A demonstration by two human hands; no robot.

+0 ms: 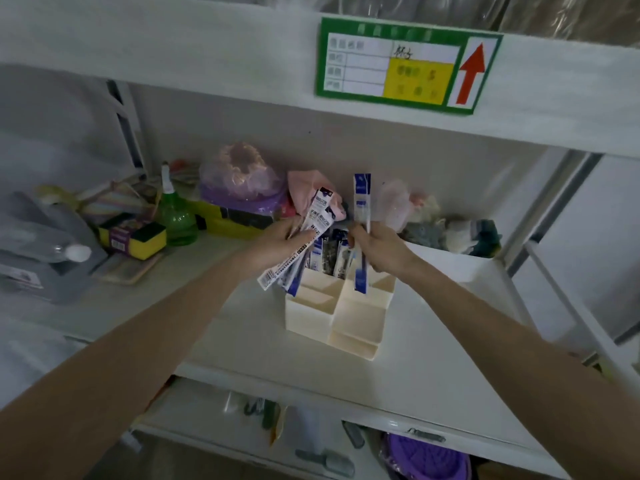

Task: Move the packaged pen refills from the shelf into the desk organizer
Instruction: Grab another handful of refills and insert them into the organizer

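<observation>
the green-bordered label card (pixel 405 65) fixed to the front edge of the upper shelf (pixel 207 53) carries a large red arrow pointing up on its right side, a white grid of rows and a yellow block; the printed characters in its rows are too blurred to read, and so is a short handwritten mark in its top right cell. the refill packets (pixel 313 230) gripped in the left hand (pixel 277 245) bear lines of small print and a barcode at the lower end (none of it legible). the blue-and-white packet (pixel 362 216) held in the right hand (pixel 375 245) has a white logo patch, unreadable.
</observation>
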